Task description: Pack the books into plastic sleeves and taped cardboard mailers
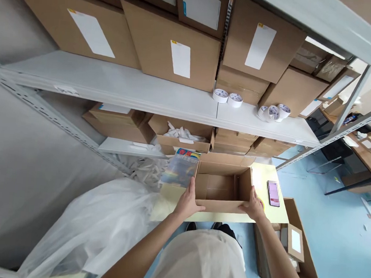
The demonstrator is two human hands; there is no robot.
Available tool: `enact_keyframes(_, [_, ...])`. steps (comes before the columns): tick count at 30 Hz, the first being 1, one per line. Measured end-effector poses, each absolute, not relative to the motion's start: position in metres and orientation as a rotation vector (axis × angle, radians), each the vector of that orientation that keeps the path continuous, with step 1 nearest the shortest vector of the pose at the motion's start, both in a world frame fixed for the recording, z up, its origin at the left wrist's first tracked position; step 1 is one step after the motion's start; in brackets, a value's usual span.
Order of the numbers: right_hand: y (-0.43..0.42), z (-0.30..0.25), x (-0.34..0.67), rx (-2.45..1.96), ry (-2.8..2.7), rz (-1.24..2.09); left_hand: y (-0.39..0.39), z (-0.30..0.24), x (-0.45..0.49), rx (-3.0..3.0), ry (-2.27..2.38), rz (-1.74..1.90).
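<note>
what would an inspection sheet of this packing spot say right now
surface: pale yellow table, in front of the shelving
job's things: open cardboard box, flaps up, inside looks empty
clutter: phone right of the box; colourful packet at its left
hands: left hand grips the box's left wall, right hand its right front corner
cables: nothing seen
surroundings: shelf with labelled cartons and tape rolls; white plastic bag at left; open carton on the blue floor
</note>
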State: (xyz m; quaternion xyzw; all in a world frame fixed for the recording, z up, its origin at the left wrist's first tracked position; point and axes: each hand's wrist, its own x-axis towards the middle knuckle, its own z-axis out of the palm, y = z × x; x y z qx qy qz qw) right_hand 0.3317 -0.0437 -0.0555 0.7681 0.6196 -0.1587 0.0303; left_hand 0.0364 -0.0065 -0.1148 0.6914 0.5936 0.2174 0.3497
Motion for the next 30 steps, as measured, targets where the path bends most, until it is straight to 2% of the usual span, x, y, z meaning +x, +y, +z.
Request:
enact_keyframes(3, [-0.041, -0.046, 0.294, 2.172, 2.172, -0.208, -0.010, -0.124, 0.041, 1.702, 1.522, 0.713])
enact_keyframes(7, [-0.019, -0.037, 0.222, 1.301, 2.670, -0.356, -0.023, -0.139, 0.040, 1.569, 1.444, 0.888])
enact_keyframes(10, [0.001, -0.045, 0.187, 1.035, 2.710, -0.436, -0.032, -0.156, 0.027, 1.517, 1.291, 0.980])
enact_keyframes(13, [0.012, -0.055, 0.179, 1.051, 2.674, -0.550, -0.024, -0.169, 0.001, 1.435, 1.336, 1.018])
enact_keyframes(16, [0.012, -0.061, 0.182, 1.083, 2.659, -0.643, 0.012, -0.176, -0.034, 1.273, 1.743, 0.993])
enact_keyframes(19, [0.007, -0.064, 0.184, 1.095, 2.646, -0.683, 0.063, -0.185, -0.061, 0.993, 2.103, 0.800])
enact_keyframes(25, [0.003, -0.067, 0.183, 1.118, 2.624, -0.722, 0.110, -0.214, -0.066, 0.874, 2.094, 0.635])
enact_keyframes(30, [0.007, -0.062, 0.182, 1.115, 2.603, -0.769, 0.098, -0.210, -0.067, 0.967, 2.019, 0.824])
